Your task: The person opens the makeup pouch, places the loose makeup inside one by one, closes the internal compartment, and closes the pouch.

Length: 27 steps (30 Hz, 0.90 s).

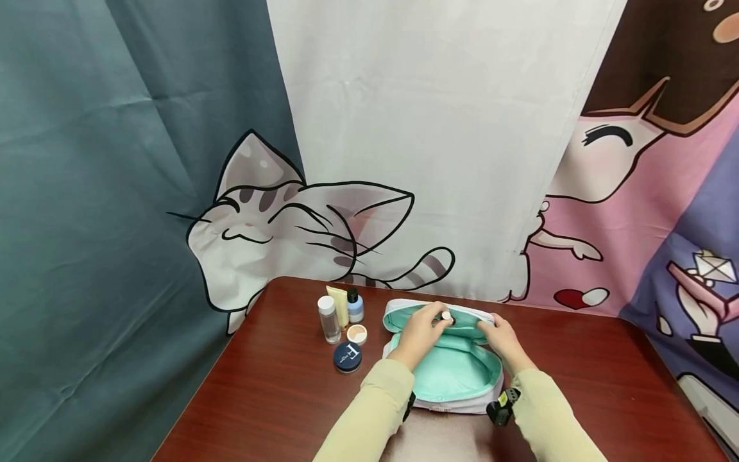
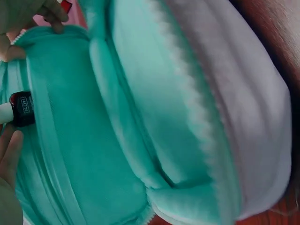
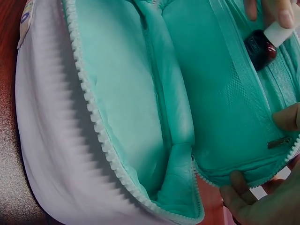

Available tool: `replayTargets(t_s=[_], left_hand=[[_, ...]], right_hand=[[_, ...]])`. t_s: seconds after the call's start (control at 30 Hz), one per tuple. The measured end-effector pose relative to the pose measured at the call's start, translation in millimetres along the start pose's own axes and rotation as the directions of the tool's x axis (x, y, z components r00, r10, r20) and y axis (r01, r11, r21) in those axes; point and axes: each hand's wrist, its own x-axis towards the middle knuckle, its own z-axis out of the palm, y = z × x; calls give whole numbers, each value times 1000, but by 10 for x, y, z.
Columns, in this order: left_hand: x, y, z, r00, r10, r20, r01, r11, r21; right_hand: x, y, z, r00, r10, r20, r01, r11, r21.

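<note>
An open pouch (image 1: 456, 405) with a pale outside and mint-green lining stands on the table, its lid raised. The left hand (image 1: 420, 335) pinches the white cap of a small dark bottle (image 2: 23, 108) at the lid's inner pocket. In the right wrist view that bottle (image 3: 259, 49) lies partly behind the pocket's edge band. The right hand (image 1: 505, 340) grips the lid's right edge, thumb inside and fingers round the rim; in the right wrist view this hand (image 3: 267, 201) is beside a zipper pull (image 3: 279, 142). The pouch's main compartment (image 1: 453, 372) shows only lining.
Left of the pouch stand a clear bottle with a white cap (image 1: 330, 323), a pale yellow tube (image 1: 339, 306), a blue bottle with a black cap (image 1: 355, 308), a small round pot (image 1: 356, 334) and a dark round case (image 1: 348, 357). A printed curtain (image 1: 462, 128) hangs behind the table.
</note>
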Motion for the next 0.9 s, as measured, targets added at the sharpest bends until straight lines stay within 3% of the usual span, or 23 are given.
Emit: replayTargets(t_s=[0.1, 0.23, 0.47, 0.6, 0.77, 0.9], left_hand=[[-17, -61, -27, 999, 10, -45, -8, 998, 55], [-45, -182, -70, 995, 34, -92, -16, 981, 193], [-89, -408, -182, 988, 85, -129, -18, 893, 450], [-90, -490, -248, 984, 104, -146, -15, 860, 510], [-74, -530, -304, 985, 90, -144, 3, 840, 542], [-67, -544, -316, 983, 134, -125, -34, 805, 593]], right_hand=[[-4, -9, -1, 1000, 13, 11, -13, 1000, 4], [4, -14, -10, 1000, 21, 11, -21, 1000, -10], [24, -13, -23, 1000, 25, 6, -25, 999, -41], [23, -24, -23, 1000, 25, 5, -25, 998, -50], [14, -27, -22, 999, 33, 2, -33, 998, -47], [21, -23, -19, 1000, 29, 4, -29, 998, -47]])
